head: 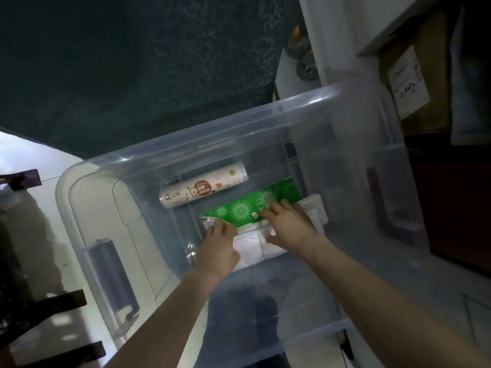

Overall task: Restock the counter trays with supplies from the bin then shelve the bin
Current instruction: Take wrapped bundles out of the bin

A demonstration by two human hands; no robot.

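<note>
A large clear plastic bin (305, 102) fills the middle of the head view, seen from above. On its floor lie a white roll with printed labels (203, 188), a green tissue pack (252, 205) and white packets (255, 243) under it. Both my hands reach down inside. My left hand (220, 247) pinches the green pack's left end. My right hand (288, 225) lies over the pack's right part, fingers spread on it and thumb on the white packets.
The bin's white lid (90, 216) lies under or beside the bin on the left. A dark green patterned surface (132, 62) spans the top. A cardboard box (414, 83) and white shelf edges stand at the upper right. Dark furniture legs (53, 306) sit at the lower left.
</note>
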